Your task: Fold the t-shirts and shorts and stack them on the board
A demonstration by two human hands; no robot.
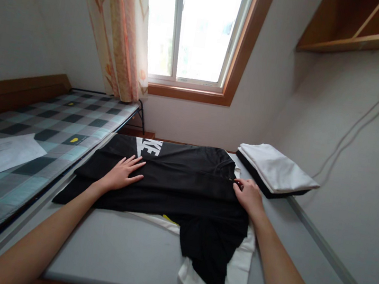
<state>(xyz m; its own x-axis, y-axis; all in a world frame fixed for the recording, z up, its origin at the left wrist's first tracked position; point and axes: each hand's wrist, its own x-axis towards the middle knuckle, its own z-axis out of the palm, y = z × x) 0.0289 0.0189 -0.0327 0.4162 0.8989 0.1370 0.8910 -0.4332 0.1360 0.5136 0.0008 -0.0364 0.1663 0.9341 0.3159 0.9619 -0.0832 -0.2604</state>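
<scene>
Black shirt (175,184) mid-frame, over white shirt (241,270), both on table (114,255). Left hand (120,174) flat on black shirt, left of center, fingers spread, released. Right hand (249,197) curled at collar, right of center; can't tell if pinching. Folded clothes (275,169) center right.

"How many dark pieces lie on the surface (115,250)?"
"Two: one black shirt (176,178) spread from the left edge, one folded black cloth (259,182) by the right edge."
"White ones?"
"One folded white cloth (275,167) there, plus at least one white garment (240,265) reaching the near edge."
"Touching the shirt?"
"Two: left hand (121,173), right hand (249,197)."
</scene>
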